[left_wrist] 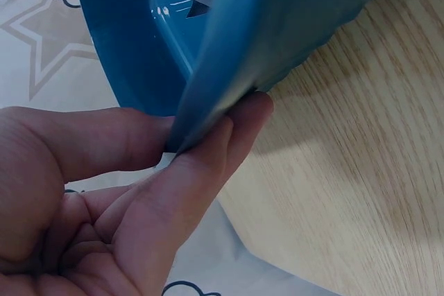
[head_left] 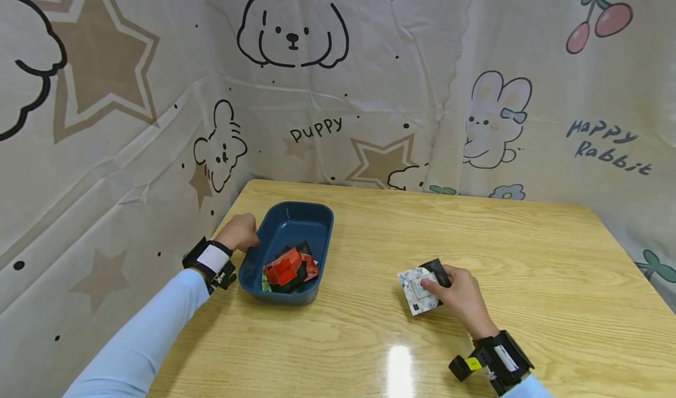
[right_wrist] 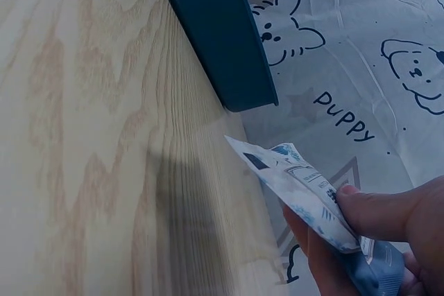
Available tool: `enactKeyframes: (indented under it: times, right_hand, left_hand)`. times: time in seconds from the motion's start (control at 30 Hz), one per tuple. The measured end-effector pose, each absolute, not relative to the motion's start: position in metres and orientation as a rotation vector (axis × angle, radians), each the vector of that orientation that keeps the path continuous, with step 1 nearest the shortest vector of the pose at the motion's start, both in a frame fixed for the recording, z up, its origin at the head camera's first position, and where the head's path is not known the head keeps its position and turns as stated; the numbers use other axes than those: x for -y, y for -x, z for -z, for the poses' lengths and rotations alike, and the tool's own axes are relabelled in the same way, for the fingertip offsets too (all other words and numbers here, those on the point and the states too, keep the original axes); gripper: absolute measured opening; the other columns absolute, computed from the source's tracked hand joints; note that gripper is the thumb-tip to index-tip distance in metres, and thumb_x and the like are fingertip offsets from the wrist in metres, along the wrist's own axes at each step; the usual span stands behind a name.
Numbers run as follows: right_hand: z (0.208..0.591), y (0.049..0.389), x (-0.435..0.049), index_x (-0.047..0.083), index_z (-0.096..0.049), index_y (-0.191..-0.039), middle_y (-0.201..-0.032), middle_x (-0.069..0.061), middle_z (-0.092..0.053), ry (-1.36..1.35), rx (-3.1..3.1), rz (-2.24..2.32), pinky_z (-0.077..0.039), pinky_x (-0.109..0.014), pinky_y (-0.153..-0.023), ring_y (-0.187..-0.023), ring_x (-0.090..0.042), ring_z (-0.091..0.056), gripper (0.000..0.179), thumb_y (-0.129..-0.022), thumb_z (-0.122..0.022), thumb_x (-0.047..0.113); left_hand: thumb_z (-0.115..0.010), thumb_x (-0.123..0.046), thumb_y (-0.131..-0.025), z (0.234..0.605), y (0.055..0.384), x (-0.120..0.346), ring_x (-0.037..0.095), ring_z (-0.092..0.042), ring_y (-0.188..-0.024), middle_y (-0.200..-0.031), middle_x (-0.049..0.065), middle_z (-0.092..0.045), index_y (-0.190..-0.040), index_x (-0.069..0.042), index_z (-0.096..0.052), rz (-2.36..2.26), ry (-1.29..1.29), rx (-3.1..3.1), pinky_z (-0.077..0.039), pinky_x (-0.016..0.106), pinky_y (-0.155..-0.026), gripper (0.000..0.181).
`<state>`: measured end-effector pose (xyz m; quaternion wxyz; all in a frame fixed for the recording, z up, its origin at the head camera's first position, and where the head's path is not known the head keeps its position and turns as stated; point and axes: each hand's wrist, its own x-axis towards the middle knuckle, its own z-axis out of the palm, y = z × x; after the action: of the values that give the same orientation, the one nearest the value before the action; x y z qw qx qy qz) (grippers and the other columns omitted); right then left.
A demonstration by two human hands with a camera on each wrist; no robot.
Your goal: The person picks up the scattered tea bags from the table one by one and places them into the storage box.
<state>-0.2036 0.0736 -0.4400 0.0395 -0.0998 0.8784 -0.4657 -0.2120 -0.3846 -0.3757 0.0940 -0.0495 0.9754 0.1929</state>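
Note:
A dark blue plastic bin point(head_left: 287, 215) stands at the left of the table, with several red, black and green packets point(head_left: 287, 269) heaped in its near end. My left hand point(head_left: 239, 232) pinches the bin's left rim; in the left wrist view, the thumb lies on one side of the wall and the fingers on the other. Over the table to the right of the bin, my right hand point(head_left: 465, 298) holds a white sachet point(head_left: 411, 285) with a blue-grey pattern, its thumb on the printed face. A dark packet point(head_left: 438, 269) shows behind the sachet in the same grip, partly hidden.
The wooden table point(head_left: 369, 233) reaches back to a pale printed curtain point(head_left: 369, 93), which also hangs along the left side. Black cameras are strapped to both wrists. A bright reflection lies near the table's front.

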Motion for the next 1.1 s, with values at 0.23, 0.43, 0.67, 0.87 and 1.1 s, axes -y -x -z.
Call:
enactKeyframes:
  times: [0.23,0.43,0.67,0.87,1.1]
  right_hand:
    - [0.439,0.205,-0.065,-0.002,-0.067,-0.1,-0.073,-0.003,-0.065,0.321,-2.669,1.461,-0.034,-0.023,-0.051,-0.06,-0.012,-0.051,0.024,-0.086,-0.073,0.017]
    - [0.44,0.205,-0.056,-0.002,-0.067,-0.1,-0.074,-0.004,-0.067,0.315,-2.641,1.484,-0.037,-0.024,-0.051,-0.061,-0.012,-0.054,0.023,-0.086,-0.073,0.016]
    - [0.443,0.207,-0.042,0.0,-0.069,-0.097,-0.072,-0.004,-0.067,0.327,-2.619,1.518,-0.036,-0.023,-0.049,-0.059,-0.012,-0.055,0.02,-0.085,-0.074,0.014]
    - [0.44,0.207,-0.035,0.0,-0.068,-0.096,-0.073,-0.004,-0.067,0.34,-2.606,1.523,-0.037,-0.023,-0.05,-0.061,-0.012,-0.055,0.018,-0.085,-0.074,0.013]
    - [0.439,0.207,-0.027,0.001,-0.069,-0.094,-0.07,-0.003,-0.066,0.321,-2.592,1.524,-0.033,-0.023,-0.048,-0.057,-0.011,-0.051,0.016,-0.083,-0.075,0.011]
  left_hand:
    - [-0.058,0.006,-0.075,0.376,0.214,0.384,0.008,-0.025,-0.042,-0.049,-0.005,-0.027,-0.05,-0.015,-0.036,-0.568,0.15,-2.886,-0.026,0.022,-0.043,0.039]
    - [-0.057,0.006,-0.074,0.373,0.212,0.382,0.008,-0.024,-0.043,-0.049,-0.006,-0.026,-0.05,-0.015,-0.035,-0.562,0.138,-2.892,-0.025,0.022,-0.043,0.039]
    - [-0.057,0.006,-0.073,0.37,0.21,0.383,0.008,-0.026,-0.042,-0.048,-0.005,-0.028,-0.05,-0.014,-0.036,-0.584,0.141,-2.876,-0.026,0.022,-0.043,0.038]
    - [-0.057,0.006,-0.073,0.372,0.212,0.384,0.008,-0.026,-0.041,-0.048,-0.005,-0.028,-0.05,-0.013,-0.037,-0.6,0.131,-2.873,-0.026,0.022,-0.042,0.036]
    - [-0.058,0.006,-0.075,0.374,0.21,0.382,0.008,-0.026,-0.042,-0.049,-0.006,-0.027,-0.051,-0.014,-0.036,-0.582,0.158,-2.889,-0.028,0.022,-0.043,0.039]
